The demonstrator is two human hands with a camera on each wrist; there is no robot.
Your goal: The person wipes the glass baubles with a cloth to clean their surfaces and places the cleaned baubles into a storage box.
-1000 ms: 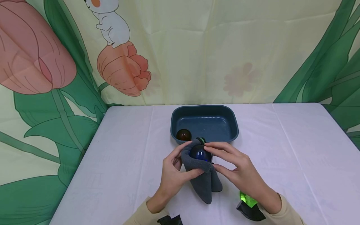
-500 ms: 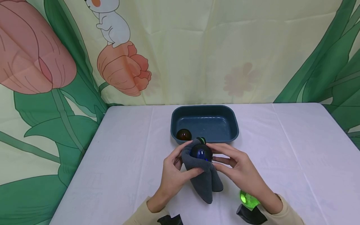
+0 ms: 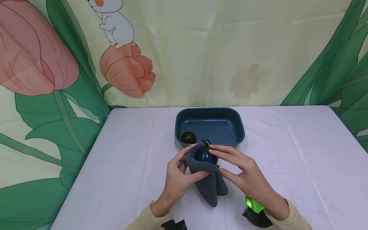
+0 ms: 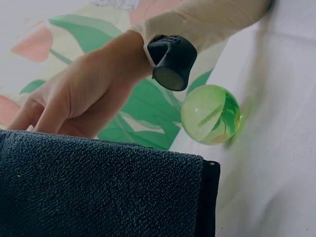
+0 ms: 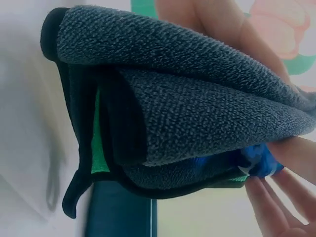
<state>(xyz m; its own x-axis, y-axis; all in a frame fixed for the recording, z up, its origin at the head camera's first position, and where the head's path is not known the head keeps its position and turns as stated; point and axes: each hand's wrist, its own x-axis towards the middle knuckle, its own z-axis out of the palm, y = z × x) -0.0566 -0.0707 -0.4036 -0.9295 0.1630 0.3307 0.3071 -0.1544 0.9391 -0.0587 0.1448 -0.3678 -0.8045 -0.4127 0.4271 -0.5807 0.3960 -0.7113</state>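
Observation:
A dark grey cloth (image 3: 209,188) with black edging wraps part of a shiny blue ball (image 3: 204,155) in the head view. My left hand (image 3: 177,182) grips the cloth around the ball, thumb in front and fingers behind. From the right, my right hand (image 3: 244,166) pinches the ball, its fingertips on the upper side and the thumb low by the cloth. Loose ends of cloth hang down toward the table. In the right wrist view the blue ball (image 5: 259,159) shows between the fingers below the folds, along with a green patch of the cloth's underside.
Just beyond the hands stands a dark blue tray (image 3: 214,125) with an amber-brown ball (image 3: 188,137) in its near left corner. A clear green ball (image 4: 210,114) lies on the white-covered table (image 3: 135,159) near the right forearm. A printed curtain hangs behind.
The right fingers slid off to the ball's right side half a second ago and are now back over its upper face. The left hand and cloth have hardly moved.

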